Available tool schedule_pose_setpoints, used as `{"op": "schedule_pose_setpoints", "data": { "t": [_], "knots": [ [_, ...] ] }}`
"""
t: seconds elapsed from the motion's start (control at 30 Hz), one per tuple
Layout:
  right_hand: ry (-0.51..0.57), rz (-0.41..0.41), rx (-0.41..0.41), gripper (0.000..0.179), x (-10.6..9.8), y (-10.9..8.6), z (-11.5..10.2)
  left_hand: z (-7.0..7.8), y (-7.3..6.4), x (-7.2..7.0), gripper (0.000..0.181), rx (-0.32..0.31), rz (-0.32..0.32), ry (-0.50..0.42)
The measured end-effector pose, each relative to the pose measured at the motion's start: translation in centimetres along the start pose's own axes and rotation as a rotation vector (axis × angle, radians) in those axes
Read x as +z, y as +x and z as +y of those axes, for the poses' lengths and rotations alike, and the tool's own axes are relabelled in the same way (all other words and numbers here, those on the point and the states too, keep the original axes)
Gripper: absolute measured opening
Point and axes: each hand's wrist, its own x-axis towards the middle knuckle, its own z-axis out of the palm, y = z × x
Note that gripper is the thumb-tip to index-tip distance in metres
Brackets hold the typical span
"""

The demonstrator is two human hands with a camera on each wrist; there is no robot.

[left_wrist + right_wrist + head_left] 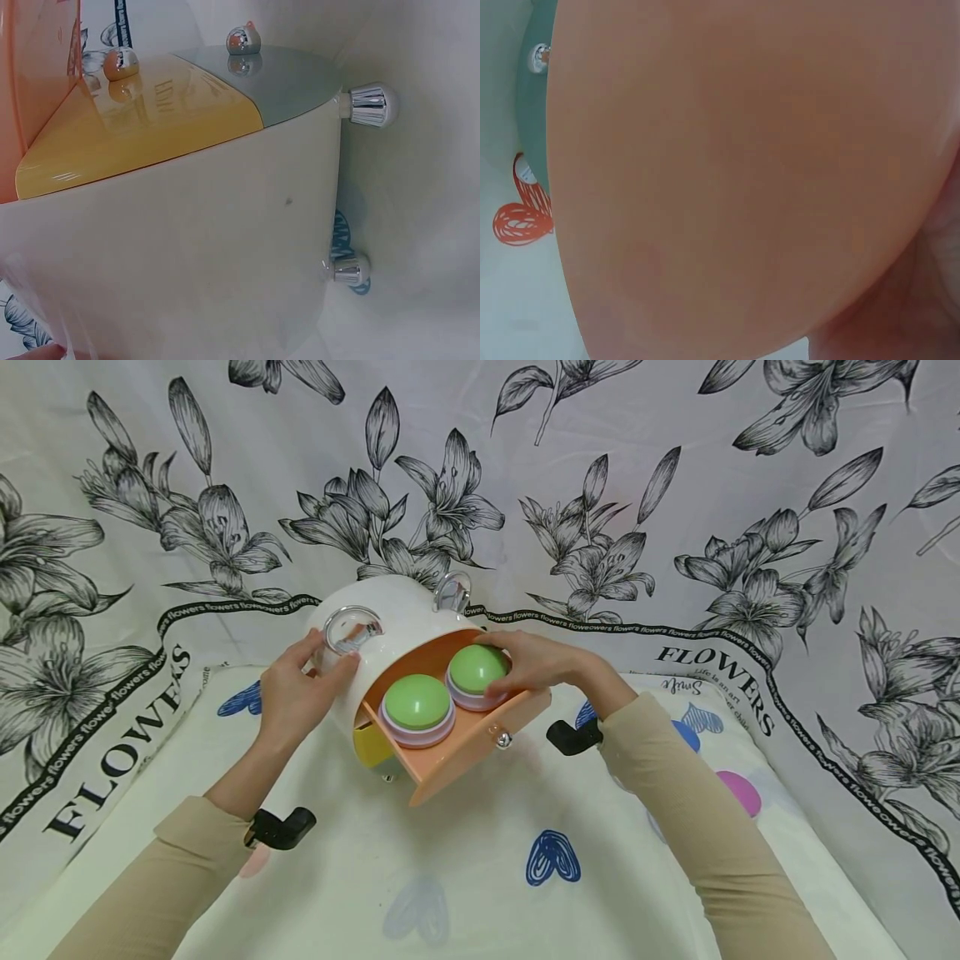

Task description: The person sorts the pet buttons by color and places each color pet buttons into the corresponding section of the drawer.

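The glossy white dome-shaped drawer box with two round silver ears (397,603) leans forward over the white heart-printed cloth (337,893), near its far edge and left of its middle; whether it touches the cloth, I cannot tell. The left hand (296,693) grips the box's side, thumb just below the left ear. The orange drawer with a silver ball knob (461,764) stands pulled out, carrying two round lilac tubs with domed green tops, the near-left one (416,703) and the far-right one (476,670). The right hand (540,660) pinches the far-right tub. Below the orange drawer, the yellow drawer (150,127) and grey-green drawer (277,82) are closed.
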Motion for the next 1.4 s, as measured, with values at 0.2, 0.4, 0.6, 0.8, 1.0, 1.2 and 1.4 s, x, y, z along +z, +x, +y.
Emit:
{"op": "schedule_pose_setpoints", "data": {
  "t": [0.2, 0.4, 0.6, 0.8, 1.0, 1.2, 1.4],
  "knots": [
    [0.047, 0.005, 0.000, 0.065, -0.1, 0.1, 0.3, 0.0, 0.0, 0.0, 0.066, 0.002, -0.003, 0.008],
    [0.074, 0.090, 0.027, 0.057, -0.3, -0.4, 0.8, 0.0, 0.0, -0.1, 0.066, 0.006, -0.004, 0.011],
    [0.181, 0.220, -0.035, 0.050, -0.3, -1.5, 1.0, 0.1, 0.0, -0.1, 0.068, 0.002, -0.005, 0.015],
    [0.251, 0.387, -0.065, 0.042, 0.3, -2.7, 0.9, 0.1, 0.0, 0.0, 0.067, -0.005, -0.003, 0.015],
    [0.243, 0.526, -0.071, 0.036, 1.1, -4.0, 1.1, 0.1, 0.0, 0.0, 0.066, -0.003, -0.006, 0.012],
    [0.227, 0.673, -0.081, 0.032, 2.1, -5.7, 1.3, 0.1, 0.0, 0.1, 0.067, -0.009, -0.007, 0.013],
    [0.236, 0.776, -0.085, 0.026, 3.8, -7.2, 0.9, 0.2, 0.0, 0.0, 0.064, -0.006, -0.004, 0.003]
  ]
}}
